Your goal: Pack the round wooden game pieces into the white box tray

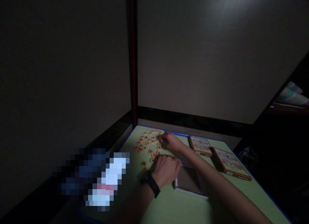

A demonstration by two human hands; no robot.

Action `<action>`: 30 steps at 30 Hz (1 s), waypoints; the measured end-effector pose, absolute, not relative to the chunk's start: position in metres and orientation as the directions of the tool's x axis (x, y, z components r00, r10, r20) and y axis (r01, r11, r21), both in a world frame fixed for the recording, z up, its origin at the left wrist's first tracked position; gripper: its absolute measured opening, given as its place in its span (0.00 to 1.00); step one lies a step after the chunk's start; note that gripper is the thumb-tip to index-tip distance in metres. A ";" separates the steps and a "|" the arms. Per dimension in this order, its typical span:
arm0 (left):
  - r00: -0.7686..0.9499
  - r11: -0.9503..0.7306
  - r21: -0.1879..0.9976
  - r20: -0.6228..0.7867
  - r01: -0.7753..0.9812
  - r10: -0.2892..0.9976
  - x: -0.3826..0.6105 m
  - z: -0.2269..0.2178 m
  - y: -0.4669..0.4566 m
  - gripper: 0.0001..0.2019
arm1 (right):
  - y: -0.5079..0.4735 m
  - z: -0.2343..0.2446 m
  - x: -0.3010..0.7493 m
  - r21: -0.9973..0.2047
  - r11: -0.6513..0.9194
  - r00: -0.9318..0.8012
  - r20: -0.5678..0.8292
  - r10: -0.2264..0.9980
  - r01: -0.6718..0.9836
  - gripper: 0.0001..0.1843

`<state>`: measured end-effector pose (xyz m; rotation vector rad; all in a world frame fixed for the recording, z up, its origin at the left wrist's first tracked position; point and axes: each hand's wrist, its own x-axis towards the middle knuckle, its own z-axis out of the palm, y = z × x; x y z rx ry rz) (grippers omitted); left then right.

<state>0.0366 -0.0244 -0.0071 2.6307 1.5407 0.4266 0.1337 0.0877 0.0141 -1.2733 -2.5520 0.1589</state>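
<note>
From the camera on the person's head, looking down into a very dim room, both bare arms are reaching out over a green table with a blue edge. The right hand is stretching farther, its fingers lying low and fairly flat against the far side of a spread of small round wooden discs marked in red and black. It is too dark to tell whether it is pinching one. The left hand, wearing a black wristband, is sitting nearer with knuckles up and fingers curled down at the near edge of the same spread. What it may be holding underneath, I cannot tell.

The discs are lying loose near the table's far left corner, in no rows and no stacks, with one disc sitting a little apart on the near side. A flat grey box is lying just under the right forearm, and nothing is showing in it as far as I can see. So my reading is that the sorting of these pieces is barely started, with nearly all of them lying scattered.

Off to the right, two orange-edged boxes are lying flat, well clear of both hands.
</note>
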 end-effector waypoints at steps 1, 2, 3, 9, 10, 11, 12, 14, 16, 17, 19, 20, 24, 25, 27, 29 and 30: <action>0.461 -0.497 0.194 0.202 0.846 0.864 0.037 -0.007 -0.025 0.19 | 0.086 0.016 0.132 -0.231 0.609 -0.576 0.201 0.793 0.758 0.13; 0.461 -0.496 0.193 0.200 0.846 0.865 0.037 -0.007 -0.025 0.19 | 0.083 0.019 0.129 -0.239 0.614 -0.582 0.197 0.789 0.752 0.13; 0.460 -0.495 0.192 0.199 0.847 0.865 0.037 -0.007 -0.025 0.19 | 0.081 0.021 0.127 -0.246 0.619 -0.588 0.192 0.786 0.746 0.14; 0.448 -0.482 0.188 0.198 0.856 0.872 0.037 -0.010 -0.024 0.19 | 0.068 0.033 0.112 -0.284 0.672 -0.644 0.198 0.739 0.684 0.23; 0.446 -0.479 0.192 0.191 0.857 0.874 0.037 -0.009 -0.024 0.19 | 0.067 0.035 0.109 -0.275 0.687 -0.655 0.211 0.726 0.673 0.24; 0.445 -0.476 0.198 0.184 0.857 0.877 0.037 -0.009 -0.024 0.19 | 0.066 0.036 0.107 -0.259 0.701 -0.665 0.221 0.713 0.665 0.24; 0.447 -0.477 0.205 0.175 0.855 0.877 0.037 -0.008 -0.025 0.18 | 0.067 0.037 0.104 -0.241 0.709 -0.673 0.223 0.705 0.663 0.24; 0.455 -0.482 0.214 0.165 0.850 0.875 0.037 -0.007 -0.025 0.19 | 0.072 0.038 0.097 -0.211 0.707 -0.676 0.208 0.707 0.675 0.23; 0.462 -0.488 0.216 0.162 0.846 0.872 0.037 -0.007 -0.024 0.19 | 0.083 0.039 0.088 -0.196 0.688 -0.664 0.183 0.725 0.698 0.19; 0.464 -0.489 0.217 0.159 0.845 0.872 0.037 -0.007 -0.024 0.19 | 0.091 0.038 0.083 -0.192 0.678 -0.655 0.173 0.735 0.710 0.18; 0.459 -0.480 0.222 0.143 0.848 0.877 0.037 -0.010 -0.024 0.19 | 0.108 0.037 0.071 -0.184 0.663 -0.644 0.156 0.749 0.726 0.17; 0.453 -0.472 0.226 0.133 0.852 0.881 0.037 -0.011 -0.023 0.18 | 0.118 0.035 0.064 -0.178 0.657 -0.641 0.145 0.753 0.732 0.17; 0.443 -0.453 0.245 0.100 0.857 0.891 0.037 -0.017 -0.022 0.16 | 0.150 0.028 0.039 -0.140 0.648 -0.641 0.101 0.761 0.748 0.16; 0.447 -0.452 0.250 0.079 0.856 0.891 0.037 -0.018 -0.022 0.16 | 0.155 0.026 0.034 -0.129 0.645 -0.639 0.086 0.764 0.754 0.16; 0.470 -0.460 0.257 0.027 0.850 0.882 0.037 -0.020 -0.021 0.17 | 0.162 0.021 0.027 -0.106 0.636 -0.635 0.050 0.771 0.764 0.14; 0.497 -0.479 0.263 -0.002 0.837 0.868 0.037 -0.021 -0.020 0.17 | 0.166 0.018 0.022 -0.085 0.630 -0.631 0.013 0.776 0.772 0.13; 0.506 -0.487 0.267 -0.001 0.832 0.863 0.037 -0.022 -0.020 0.17 | 0.167 0.017 0.021 -0.076 0.628 -0.630 -0.003 0.776 0.774 0.12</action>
